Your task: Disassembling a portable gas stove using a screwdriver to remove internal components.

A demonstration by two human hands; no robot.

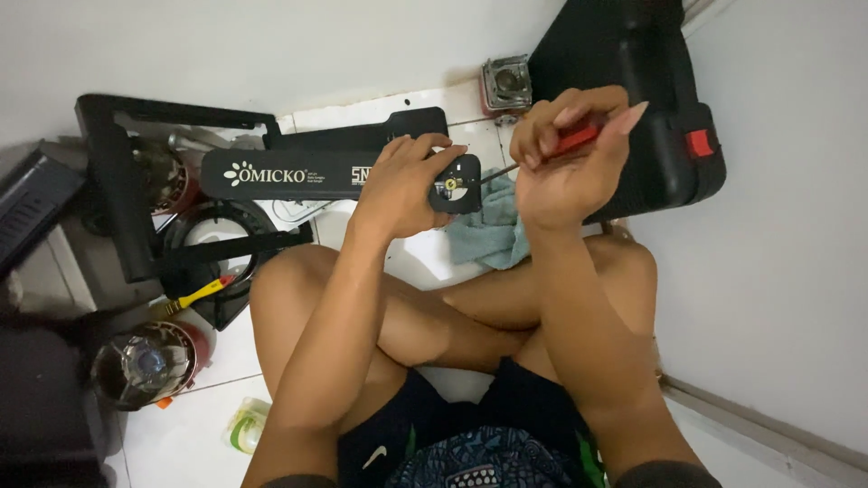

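Hands meet over a long black panel [307, 172] that lies across the white tiled floor [181, 434] in front of the person's crossed legs. The left hand [402, 185] clamps the panel's right end, fingers curled over its top edge and thumb underneath, seemingly to keep that end lifted and still — the round hole with a small brass fitting [449, 183] sits just beside the fingertips, left uncovered so the tool can reach it. The right hand [565, 163] is clenched around the red handle of a screwdriver [570, 140], whose thin shaft slants down and left so its tip lands at that fitting; the fist grip and raised wrist suggest turning force along the shaft. Just below the panel's right end lies a teal cloth [493, 230] on the tiles, close enough to wipe with or to catch small parts. Left of the panel stands a black frame [117, 181], and below that a round black burner ring [217, 253] with a yellow-handled tool [203, 291] lying across it, set aside but within reach. Further below the panel's left end sits a shiny metal burner head [145, 361]. Above the panel's right end, near the wall, rests a small square metal part [506, 83], and right of it a black case [633, 99] with a red latch leans in the corner, out of the way.
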